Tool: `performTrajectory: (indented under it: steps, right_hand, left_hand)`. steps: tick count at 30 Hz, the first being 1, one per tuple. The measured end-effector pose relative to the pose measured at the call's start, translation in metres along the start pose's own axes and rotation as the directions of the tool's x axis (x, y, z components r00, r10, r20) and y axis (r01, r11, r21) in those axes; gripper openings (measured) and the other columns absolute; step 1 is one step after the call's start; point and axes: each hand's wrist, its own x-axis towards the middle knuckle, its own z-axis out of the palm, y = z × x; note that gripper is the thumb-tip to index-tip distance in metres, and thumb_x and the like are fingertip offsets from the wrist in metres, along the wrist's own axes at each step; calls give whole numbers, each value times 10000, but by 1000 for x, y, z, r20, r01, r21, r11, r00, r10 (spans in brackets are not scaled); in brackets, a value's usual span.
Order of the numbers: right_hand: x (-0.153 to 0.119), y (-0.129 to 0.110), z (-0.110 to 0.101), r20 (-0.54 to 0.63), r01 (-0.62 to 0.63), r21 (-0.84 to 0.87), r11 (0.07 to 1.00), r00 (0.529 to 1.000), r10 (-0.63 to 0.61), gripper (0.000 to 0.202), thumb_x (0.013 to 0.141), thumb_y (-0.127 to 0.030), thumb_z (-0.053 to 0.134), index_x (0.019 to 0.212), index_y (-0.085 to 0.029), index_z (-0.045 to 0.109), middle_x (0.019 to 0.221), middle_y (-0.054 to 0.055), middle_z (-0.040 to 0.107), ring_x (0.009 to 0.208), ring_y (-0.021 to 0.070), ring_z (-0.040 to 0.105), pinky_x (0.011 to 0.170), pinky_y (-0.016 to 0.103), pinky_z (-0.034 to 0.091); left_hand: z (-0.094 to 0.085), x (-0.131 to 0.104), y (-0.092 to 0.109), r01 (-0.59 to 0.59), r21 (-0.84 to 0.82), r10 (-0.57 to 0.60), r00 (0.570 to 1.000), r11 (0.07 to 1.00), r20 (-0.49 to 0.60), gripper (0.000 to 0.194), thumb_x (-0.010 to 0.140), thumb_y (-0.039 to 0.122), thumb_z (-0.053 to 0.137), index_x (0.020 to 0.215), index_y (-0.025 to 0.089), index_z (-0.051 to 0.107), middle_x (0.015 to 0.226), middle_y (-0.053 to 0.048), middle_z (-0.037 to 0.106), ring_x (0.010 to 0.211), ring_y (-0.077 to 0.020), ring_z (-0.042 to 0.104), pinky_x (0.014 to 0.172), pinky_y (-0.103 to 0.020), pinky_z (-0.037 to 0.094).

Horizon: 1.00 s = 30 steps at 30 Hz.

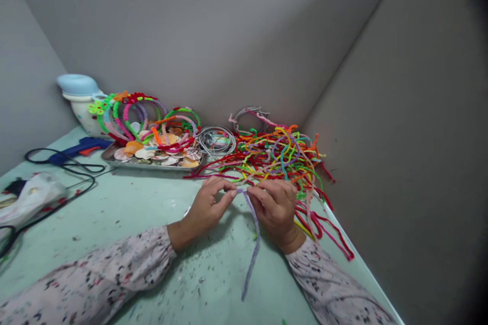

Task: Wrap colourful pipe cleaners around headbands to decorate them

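Observation:
A light purple pipe cleaner [254, 233] runs between my two hands, its long end hanging down over the table. My left hand [208, 203] pinches a short purple piece at its left side, thumb against index finger. Close beside it, my right hand [274, 208] is closed on the same pipe cleaner, with a small gap between the fingertips of both hands. Whether a thin wire or band runs inside the grip cannot be made out. Just behind my right hand lies a tangled heap of coloured pipe cleaners [263, 155].
A metal tray [152, 164] holds seashells and several pipe-cleaner-wrapped headbands [131, 106]. Bare metal hoops [217, 141] lie beside it. At left are a blue glue gun [74, 150], a black cable [89, 183], a white plastic bag [36, 195] and a blue-lidded container [80, 94]. Walls stand behind and right.

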Motion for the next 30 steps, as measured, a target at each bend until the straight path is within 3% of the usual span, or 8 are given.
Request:
performTrajectory:
  steps: [12,30]
  right_hand:
    - [-6,1,3,47,-3,154,988,999,-5,239,771,-137,673,976,-232,598,886,45,629,910,215,552,853,419,458]
    - [-8,-2,7,57,-64,193,979,997,54,215,783,-172,656,984,-234,611,890,51,630,902,211,558,827,405,472]
  left_hand:
    - [0,-3,7,-17,-1,17,999,1000,-30,106,870,253,542,824,184,609,821,-7,613,854,-168,538,822,-308,385]
    - [2,-6,7,-56,63,59,997,996,-48,95,861,253,549,818,184,598,798,-18,594,831,-176,529,807,-320,392]
